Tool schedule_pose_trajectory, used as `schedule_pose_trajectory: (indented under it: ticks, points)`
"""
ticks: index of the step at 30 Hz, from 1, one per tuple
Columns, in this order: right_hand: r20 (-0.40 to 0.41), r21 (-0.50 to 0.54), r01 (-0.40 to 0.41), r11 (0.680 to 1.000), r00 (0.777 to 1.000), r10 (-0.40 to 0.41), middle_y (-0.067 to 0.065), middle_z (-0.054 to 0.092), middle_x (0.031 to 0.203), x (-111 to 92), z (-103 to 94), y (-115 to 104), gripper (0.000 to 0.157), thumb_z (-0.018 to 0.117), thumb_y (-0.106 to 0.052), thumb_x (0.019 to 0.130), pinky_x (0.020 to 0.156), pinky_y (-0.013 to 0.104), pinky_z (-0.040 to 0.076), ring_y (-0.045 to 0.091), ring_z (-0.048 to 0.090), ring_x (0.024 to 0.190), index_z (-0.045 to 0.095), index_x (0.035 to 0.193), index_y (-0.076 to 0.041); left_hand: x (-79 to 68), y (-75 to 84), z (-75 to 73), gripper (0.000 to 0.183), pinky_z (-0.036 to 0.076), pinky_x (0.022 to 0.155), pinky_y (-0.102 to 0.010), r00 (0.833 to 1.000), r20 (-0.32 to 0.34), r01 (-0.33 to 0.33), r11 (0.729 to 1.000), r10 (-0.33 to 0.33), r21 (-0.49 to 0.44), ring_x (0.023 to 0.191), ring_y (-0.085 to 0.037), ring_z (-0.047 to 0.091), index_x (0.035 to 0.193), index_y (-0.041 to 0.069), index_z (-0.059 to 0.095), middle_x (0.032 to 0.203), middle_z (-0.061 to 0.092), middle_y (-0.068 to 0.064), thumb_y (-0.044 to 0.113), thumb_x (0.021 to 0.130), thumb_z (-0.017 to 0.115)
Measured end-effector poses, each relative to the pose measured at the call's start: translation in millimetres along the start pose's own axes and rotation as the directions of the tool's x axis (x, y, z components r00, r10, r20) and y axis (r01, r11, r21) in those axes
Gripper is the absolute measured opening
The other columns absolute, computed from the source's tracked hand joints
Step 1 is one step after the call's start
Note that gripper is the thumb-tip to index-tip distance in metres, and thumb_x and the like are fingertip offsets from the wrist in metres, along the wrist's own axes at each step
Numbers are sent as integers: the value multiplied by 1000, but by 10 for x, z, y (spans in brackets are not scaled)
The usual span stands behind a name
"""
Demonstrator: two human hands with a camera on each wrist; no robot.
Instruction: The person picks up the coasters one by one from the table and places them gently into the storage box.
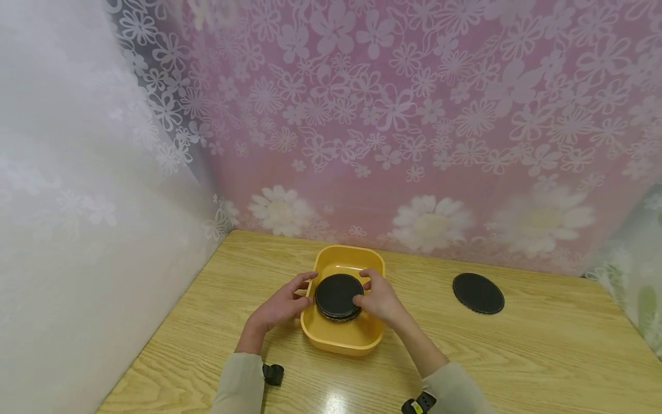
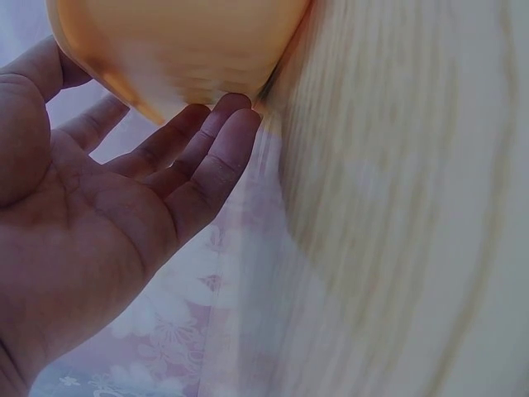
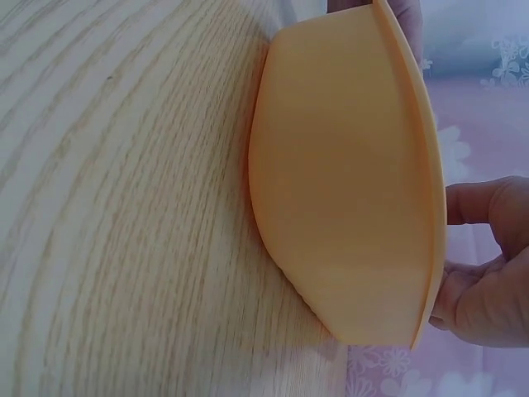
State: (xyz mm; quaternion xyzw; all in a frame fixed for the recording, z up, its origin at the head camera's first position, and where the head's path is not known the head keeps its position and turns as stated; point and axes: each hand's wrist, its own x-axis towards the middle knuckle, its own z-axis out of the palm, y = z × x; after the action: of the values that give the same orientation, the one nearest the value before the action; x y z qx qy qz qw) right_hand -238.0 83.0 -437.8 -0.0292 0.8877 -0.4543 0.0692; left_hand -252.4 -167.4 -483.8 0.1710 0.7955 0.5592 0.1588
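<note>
A yellow rectangular plastic container [image 1: 342, 348] with rounded corners stands on the table. Inside it lies a small stack of round black coasters [image 1: 337, 294]. At the container's left side is my left hand [image 1: 279, 307], thumb and forefinger at the rim; in the left wrist view the other fingers bend against the outer wall. My right hand [image 1: 381, 299] reaches over the right rim, its thumb on the edge of the top coaster and its other fingertips close to that edge. The container wall hides those fingertips in the right wrist view.
One more round black coaster [image 1: 478, 293] lies flat on the wooden table [image 1: 548, 333], to the right of the container. Floral curtains [image 1: 414, 126] hang behind the table and at both sides.
</note>
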Motion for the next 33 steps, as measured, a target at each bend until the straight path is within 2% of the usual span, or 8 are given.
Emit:
schedule_pose_trajectory:
  ticks: [12,17,24,33]
  points:
    - [-6,-27,0,1000,1000,0,28,56,126,-65,-3,-23,59,69,-6,84,87,48,51,41,57,113,48,138,3,-3,7,6,62,49,83,-36,1000,1,7,1000,-7,0,124,-34,53,155,17,33,148,41,-19,17,97,56]
    - [3,-18,-3,1000,1000,3,28,54,128,-83,2,-30,57,68,-7,86,88,49,50,41,55,114,47,138,3,-3,-7,5,62,48,79,-36,1000,-3,-3,1000,3,3,122,-34,54,155,16,34,148,41,-20,16,97,55]
    - [4,-20,15,1000,1000,-14,26,54,132,-98,4,-21,56,68,-7,86,91,50,49,42,54,118,48,137,4,-3,-17,1,63,49,85,-39,1000,-7,-7,1000,7,6,128,-37,50,155,16,34,149,41,-18,17,96,56]
    - [11,-17,21,1000,1000,-21,25,54,133,-112,8,-28,55,67,-8,87,93,52,48,43,53,121,49,137,4,-8,-3,5,63,49,85,-39,1000,-8,-6,1000,6,1,131,-37,46,155,16,34,149,40,-17,15,96,55]
